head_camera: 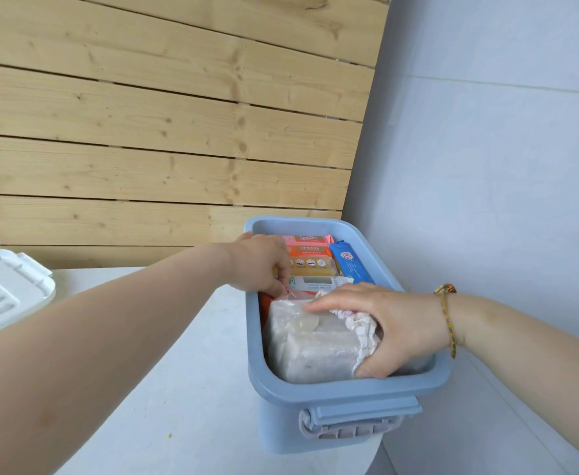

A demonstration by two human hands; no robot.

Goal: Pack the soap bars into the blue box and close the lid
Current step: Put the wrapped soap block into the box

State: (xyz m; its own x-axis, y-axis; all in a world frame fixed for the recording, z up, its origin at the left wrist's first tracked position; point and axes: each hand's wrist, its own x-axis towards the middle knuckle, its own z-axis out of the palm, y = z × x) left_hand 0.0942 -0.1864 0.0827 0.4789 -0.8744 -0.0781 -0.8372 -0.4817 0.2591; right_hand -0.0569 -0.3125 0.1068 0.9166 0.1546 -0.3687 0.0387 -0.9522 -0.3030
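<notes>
The blue box (315, 395) stands open on a white table, with several wrapped soap bars inside. At its far end lie pink and orange bars (310, 250) and a blue-wrapped bar (351, 262). A big grey block in clear plastic (312, 344) fills the near end. My right hand (384, 327) grips this block from the right, thumb at its near corner. My left hand (264, 265) reaches over the left rim and pinches the plastic wrap near the block's far edge. The white lid (3, 293) lies apart at the far left.
The white table (178, 389) carries the box near its right edge. A wooden slat wall (161, 132) rises behind, and a pale blue wall (504, 166) stands close on the right. A grey latch handle (349, 428) hangs on the box's near end.
</notes>
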